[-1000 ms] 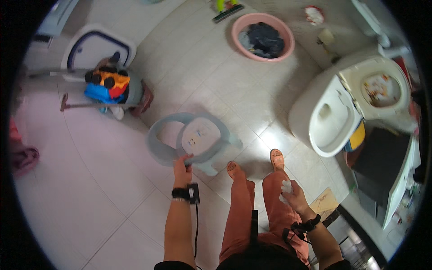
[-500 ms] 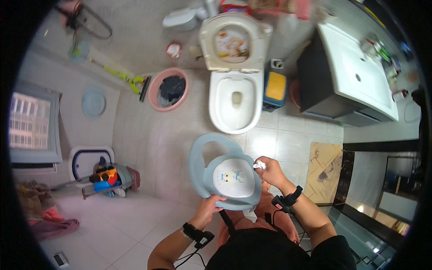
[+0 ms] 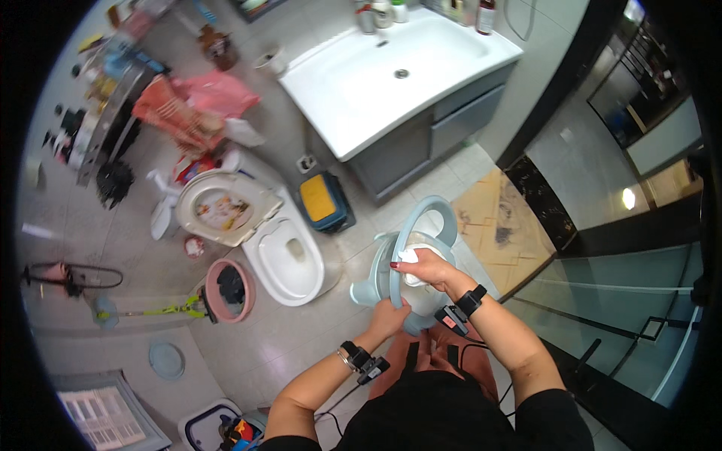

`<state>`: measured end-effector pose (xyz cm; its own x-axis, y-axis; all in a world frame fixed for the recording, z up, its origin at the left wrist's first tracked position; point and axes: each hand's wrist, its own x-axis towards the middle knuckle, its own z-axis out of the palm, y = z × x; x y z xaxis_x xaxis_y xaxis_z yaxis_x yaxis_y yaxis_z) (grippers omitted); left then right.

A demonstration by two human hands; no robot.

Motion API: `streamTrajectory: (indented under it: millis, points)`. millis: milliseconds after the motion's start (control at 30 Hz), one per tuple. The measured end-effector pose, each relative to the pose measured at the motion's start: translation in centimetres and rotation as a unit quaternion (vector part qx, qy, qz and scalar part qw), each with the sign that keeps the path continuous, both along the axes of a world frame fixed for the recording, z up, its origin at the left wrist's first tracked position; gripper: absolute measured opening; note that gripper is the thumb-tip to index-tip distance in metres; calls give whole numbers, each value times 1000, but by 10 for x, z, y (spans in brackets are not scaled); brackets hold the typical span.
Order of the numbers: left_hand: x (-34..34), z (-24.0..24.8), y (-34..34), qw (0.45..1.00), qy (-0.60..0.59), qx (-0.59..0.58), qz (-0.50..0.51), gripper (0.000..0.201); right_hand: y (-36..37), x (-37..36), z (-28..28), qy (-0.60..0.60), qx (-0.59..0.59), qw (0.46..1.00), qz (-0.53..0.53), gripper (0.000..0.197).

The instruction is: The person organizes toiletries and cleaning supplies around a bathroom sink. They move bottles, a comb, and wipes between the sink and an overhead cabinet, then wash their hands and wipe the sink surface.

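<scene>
A light blue plastic child's chair (image 3: 446,213) is held tilted in front of my legs, its curved backrest to the upper right. My left hand (image 3: 389,317) has its fingers closed on the chair's near edge. My right hand (image 3: 430,272) is over the chair with a crumpled white tissue (image 3: 410,257) in its fingers, against or very close to the backrest's rim. Most of the pale seat is hidden behind my right hand and the rim.
A toilet (image 3: 289,263) with its lid up stands ahead to the left, beside a blue bin with a yellow lid (image 3: 320,199). A pink basin (image 3: 244,308) holds dark cloth. The sink cabinet (image 3: 391,154) is ahead; a tan mat (image 3: 496,218) lies near the doorway.
My view has swung to the right, toward the sink and doorway. The chair has been turned and tipped, and the tissue in my right hand has come onto or near its backrest rim.
</scene>
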<state>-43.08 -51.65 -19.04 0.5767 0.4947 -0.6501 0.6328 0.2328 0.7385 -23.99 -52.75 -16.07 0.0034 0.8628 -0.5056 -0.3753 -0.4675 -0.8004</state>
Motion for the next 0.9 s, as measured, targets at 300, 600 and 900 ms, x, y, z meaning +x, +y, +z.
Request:
streamTrajectory:
  millis: [300,600,900]
  points:
    - [213,-77,33,984,-57,94,-138,65,-30,175,-158,-118,-114,943,-289,34]
    - [183,-136,65,976,116,-64,175,66,-66,299,-285,-245,-265,856,-371,23]
    - [186,-132,125,988,113,42,99,59,57,328,-324,-412,-330,811,-251,31]
